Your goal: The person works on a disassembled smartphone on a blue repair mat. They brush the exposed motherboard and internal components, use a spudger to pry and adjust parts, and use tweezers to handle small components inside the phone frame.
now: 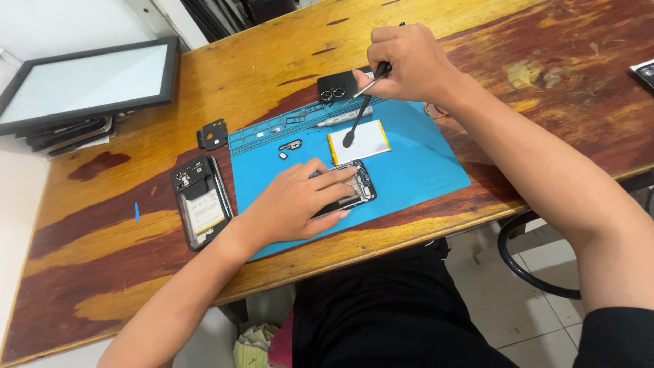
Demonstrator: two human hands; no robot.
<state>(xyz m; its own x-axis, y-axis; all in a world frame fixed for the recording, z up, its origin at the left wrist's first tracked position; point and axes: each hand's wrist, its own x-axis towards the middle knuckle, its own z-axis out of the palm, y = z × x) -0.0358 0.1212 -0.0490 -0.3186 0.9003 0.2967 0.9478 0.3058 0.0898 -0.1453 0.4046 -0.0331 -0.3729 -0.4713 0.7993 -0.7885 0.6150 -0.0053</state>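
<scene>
The left hand (300,201) lies flat, fingers spread, pinning the opened phone (351,187) to the blue mat (422,170). The right hand (405,61), its grip pinching a black spudger (360,116), should keep the tip shallow over the battery (364,140).

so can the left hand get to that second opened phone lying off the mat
Probably yes. The left hand presses the phone frame on the blue mat, and the second opened phone lies just beside its wrist on bare wood, with nothing between.

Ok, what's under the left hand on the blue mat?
The left hand presses flat on an opened phone frame lying on the blue mat. Only the frame's right end shows; the rest is covered by the palm and fingers.
</scene>
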